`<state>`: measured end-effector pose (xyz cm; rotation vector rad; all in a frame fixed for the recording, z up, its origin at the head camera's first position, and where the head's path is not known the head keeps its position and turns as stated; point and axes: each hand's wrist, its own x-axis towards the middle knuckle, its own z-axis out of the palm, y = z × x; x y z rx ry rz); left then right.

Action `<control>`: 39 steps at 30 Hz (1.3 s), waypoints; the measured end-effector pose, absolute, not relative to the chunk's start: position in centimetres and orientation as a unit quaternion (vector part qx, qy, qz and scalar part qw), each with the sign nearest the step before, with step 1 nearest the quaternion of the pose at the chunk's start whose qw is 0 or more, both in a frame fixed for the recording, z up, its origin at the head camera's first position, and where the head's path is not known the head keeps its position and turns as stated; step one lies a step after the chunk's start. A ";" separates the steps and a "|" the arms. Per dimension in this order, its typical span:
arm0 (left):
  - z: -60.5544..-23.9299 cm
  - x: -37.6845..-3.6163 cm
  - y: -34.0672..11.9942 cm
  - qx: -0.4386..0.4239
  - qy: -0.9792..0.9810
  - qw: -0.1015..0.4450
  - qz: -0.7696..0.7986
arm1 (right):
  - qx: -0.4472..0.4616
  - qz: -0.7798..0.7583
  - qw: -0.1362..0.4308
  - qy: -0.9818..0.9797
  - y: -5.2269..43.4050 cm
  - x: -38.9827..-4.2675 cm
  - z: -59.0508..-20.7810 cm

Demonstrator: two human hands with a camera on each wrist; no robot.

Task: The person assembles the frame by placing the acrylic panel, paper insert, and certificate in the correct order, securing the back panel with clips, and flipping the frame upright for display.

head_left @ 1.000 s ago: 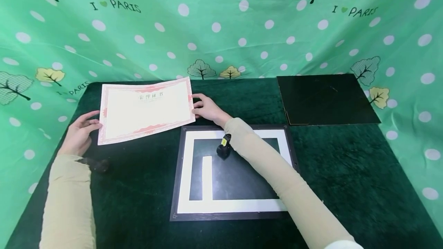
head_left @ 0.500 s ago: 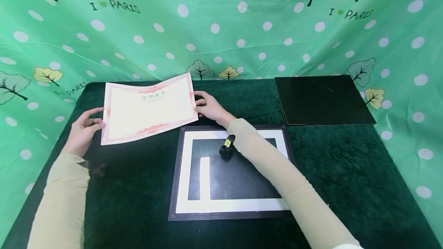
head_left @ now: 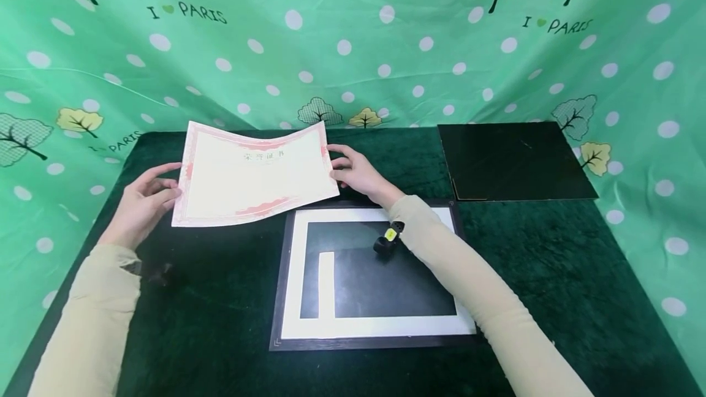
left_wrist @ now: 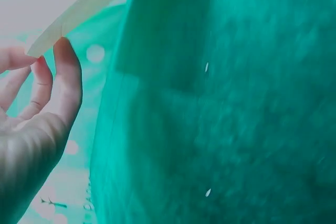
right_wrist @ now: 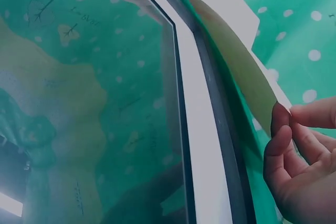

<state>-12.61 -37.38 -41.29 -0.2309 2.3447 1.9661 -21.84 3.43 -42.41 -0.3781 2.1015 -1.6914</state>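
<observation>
A cream certificate with a pink border hangs a little above the dark green table, sagging in the middle. My left hand pinches its left edge; in the left wrist view the thumb touches the paper's corner. My right hand pinches the right edge, fingers curled at the sheet. A black picture frame with a white mat and dark glass lies flat just in front of the certificate, under my right forearm; its mat shows in the right wrist view.
A black backing board lies at the table's back right. A green dotted cloth hangs behind and drapes over both sides. The dark table surface extends right of the frame.
Both hands have carried the certificate to the right and slightly up, off the table; it now bows in the middle and its lower right corner nears the frame's top left.
</observation>
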 end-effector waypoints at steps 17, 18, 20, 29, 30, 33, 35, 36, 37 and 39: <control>-39.6 -12.2 -31.4 -0.008 0.696 0.040 0.717 | -0.115 -0.553 0.225 0.794 9.6 -20.8 -42.3; -39.4 -12.2 -31.0 -0.005 0.693 0.041 0.720 | -0.113 -0.548 0.226 0.797 9.9 -20.8 -42.4; -39.1 -12.3 -30.2 0.003 0.685 0.042 0.727 | -0.110 -0.534 0.227 0.807 10.5 -20.7 -42.3; -38.0 -12.4 -26.9 0.030 0.670 0.033 0.741 | -0.127 -0.435 0.202 0.868 12.2 -20.7 -41.7; -37.9 -12.4 -26.6 0.035 0.667 0.032 0.744 | -0.131 -0.434 0.199 0.869 12.2 -20.6 -41.5; -37.6 -12.4 -25.5 0.053 0.652 0.033 0.756 | -0.165 -0.445 0.187 0.860 11.8 -20.1 -40.7; -37.4 -12.4 -24.7 0.069 0.646 0.034 0.759 | -0.203 -0.453 0.178 0.849 11.2 -19.6 -39.9; -37.3 -12.4 -24.3 0.076 0.644 0.035 0.760 | -0.227 -0.454 0.173 0.844 10.9 -19.3 -39.4; -37.3 -12.4 -23.8 0.082 0.641 0.037 0.763 | -0.252 -0.453 0.168 0.839 10.5 -18.9 -39.0; -37.2 -12.5 -23.0 0.092 0.640 0.040 0.762 | -0.295 -0.452 0.163 0.826 9.7 -18.2 -38.1</control>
